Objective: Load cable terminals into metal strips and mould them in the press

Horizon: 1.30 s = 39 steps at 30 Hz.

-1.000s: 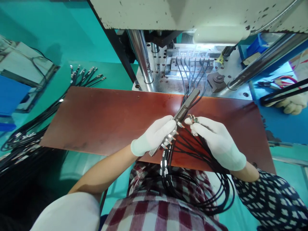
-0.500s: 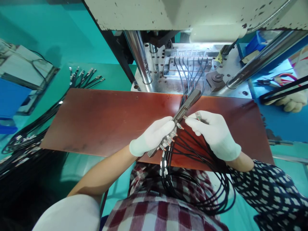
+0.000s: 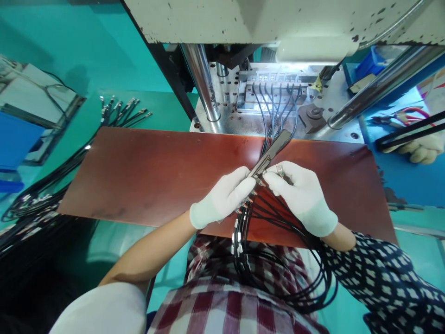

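My left hand [image 3: 224, 195], in a white glove, is closed around a long grey metal bar [image 3: 274, 147] that lies slantwise over the brown board. Several small metal cable connectors [image 3: 249, 200] sit in a row along the bar's lower part, partly covered by my fingers. My right hand [image 3: 301, 190], also gloved, pinches a cable connector against the bar's right side. Another metal connector [image 3: 280, 170] shows between its fingers. Black cables [image 3: 274, 218] run from the connectors down over the board's edge into a loop on my lap.
A brown board [image 3: 149, 171] spans the front of a press with a steel base plate [image 3: 229, 123] and chrome posts [image 3: 201, 83]. Dark cables lead into a lit mould [image 3: 271, 88]. More cables [image 3: 118, 113] lie at left; pliers [image 3: 403, 116] and a glove [image 3: 424, 146] lie right.
My right hand has moved slightly left, bringing the pinched connector up to the bar. My left hand has shifted a little and covers more of the bar's lower end.
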### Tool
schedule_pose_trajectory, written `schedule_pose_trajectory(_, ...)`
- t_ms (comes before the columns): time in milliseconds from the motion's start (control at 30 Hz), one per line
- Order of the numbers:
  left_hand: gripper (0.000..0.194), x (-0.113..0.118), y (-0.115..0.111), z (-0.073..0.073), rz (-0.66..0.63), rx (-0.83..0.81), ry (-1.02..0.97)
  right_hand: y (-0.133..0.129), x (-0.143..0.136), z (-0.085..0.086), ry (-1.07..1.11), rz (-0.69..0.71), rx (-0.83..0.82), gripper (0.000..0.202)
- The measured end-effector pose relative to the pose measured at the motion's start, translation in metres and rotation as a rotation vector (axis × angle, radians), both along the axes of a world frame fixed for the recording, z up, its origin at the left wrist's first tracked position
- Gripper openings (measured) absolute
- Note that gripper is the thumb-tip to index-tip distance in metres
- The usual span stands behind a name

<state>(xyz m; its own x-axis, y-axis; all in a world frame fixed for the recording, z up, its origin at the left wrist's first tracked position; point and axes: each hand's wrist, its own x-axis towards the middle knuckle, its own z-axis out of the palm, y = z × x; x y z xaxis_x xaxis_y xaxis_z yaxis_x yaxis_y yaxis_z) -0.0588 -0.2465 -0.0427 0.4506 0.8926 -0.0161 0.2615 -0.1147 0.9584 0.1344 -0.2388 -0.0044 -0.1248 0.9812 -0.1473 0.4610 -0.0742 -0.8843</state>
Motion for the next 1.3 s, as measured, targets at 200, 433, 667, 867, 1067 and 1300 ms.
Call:
schedule_pose_trajectory(200,0.041,0.001,0.001,0.001,-0.02,-0.133,-0.154,-0.004,0.016,0.002,0.165,0.065,-0.078,0.024)
schedule_pose_trajectory(433,0.041,0.001,0.001,0.002,-0.032,-0.169,-0.184,-0.001,0.028,-0.003,0.474,0.02,-0.253,0.018)
schedule_pose_trajectory(667,0.039,-0.001,0.002,0.001,-0.051,-0.152,-0.21,0.002,0.038,-0.023,0.638,0.047,-0.482,0.02)
schedule_pose_trajectory(867,0.04,0.0,0.001,0.0,-0.047,-0.199,-0.22,0.003,0.045,-0.017,0.421,0.128,-0.371,0.031)
schedule_pose_trajectory(1067,0.039,-0.001,0.003,0.004,-0.082,-0.145,-0.177,0.007,0.029,0.008,0.162,0.13,-0.124,0.037)
schedule_pose_trajectory(1300,0.04,-0.002,0.004,0.007,-0.114,-0.154,-0.149,0.011,0.019,0.008,0.125,0.134,-0.101,0.035)
